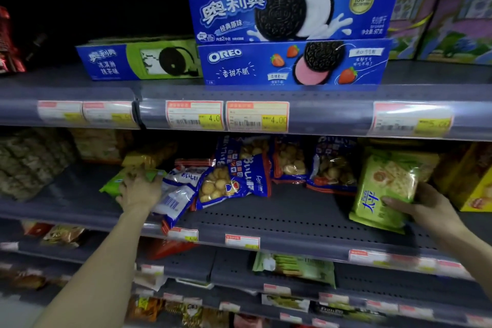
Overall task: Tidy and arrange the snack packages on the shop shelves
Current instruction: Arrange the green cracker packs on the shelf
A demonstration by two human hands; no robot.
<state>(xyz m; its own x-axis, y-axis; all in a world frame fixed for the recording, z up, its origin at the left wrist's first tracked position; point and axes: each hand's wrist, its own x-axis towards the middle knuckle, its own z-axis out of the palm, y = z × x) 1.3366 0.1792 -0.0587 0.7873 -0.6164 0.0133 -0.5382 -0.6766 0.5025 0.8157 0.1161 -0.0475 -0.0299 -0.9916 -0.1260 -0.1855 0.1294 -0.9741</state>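
On the middle shelf (279, 210), my left hand (138, 189) grips a green snack packet (113, 184) lying flat at the left. My right hand (426, 205) holds an upright green cracker pack (383, 189) at the right, fingers wrapped round its lower right side. Between my hands lie blue-and-white biscuit bags (226, 181), some toppled forward, one white bag (175, 197) hanging over the shelf edge. More blue biscuit bags (332, 165) stand behind.
Blue Oreo boxes (292, 61) are stacked on the upper shelf, with a green-and-blue Oreo box (141, 60) to their left. Yellow boxes (474, 184) stand at the far right of the middle shelf. Lower shelves hold a green pack (295, 266) and other snacks.
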